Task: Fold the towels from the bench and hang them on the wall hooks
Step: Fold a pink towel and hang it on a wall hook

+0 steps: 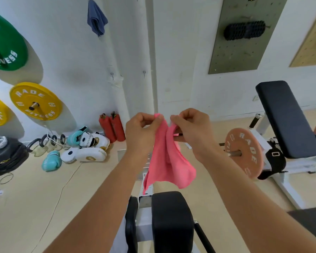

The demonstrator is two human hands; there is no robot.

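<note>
White gym wall, two bare hooks (144, 72) at centre; a folded blue towel (96, 19) already hangs upper left. Mid-frame, left hand (141, 130) and right hand (192, 128) each pinch the pink towel (167, 161), their grip closed on its top edge; it appears only partly folded, not yet hung.

Bright even indoor light, soft wall shadows, wide-angle bending, slight blur

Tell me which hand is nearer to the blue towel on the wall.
Left. The left hand is below the blue towel, slightly to its right; the right hand is farther right.
</note>
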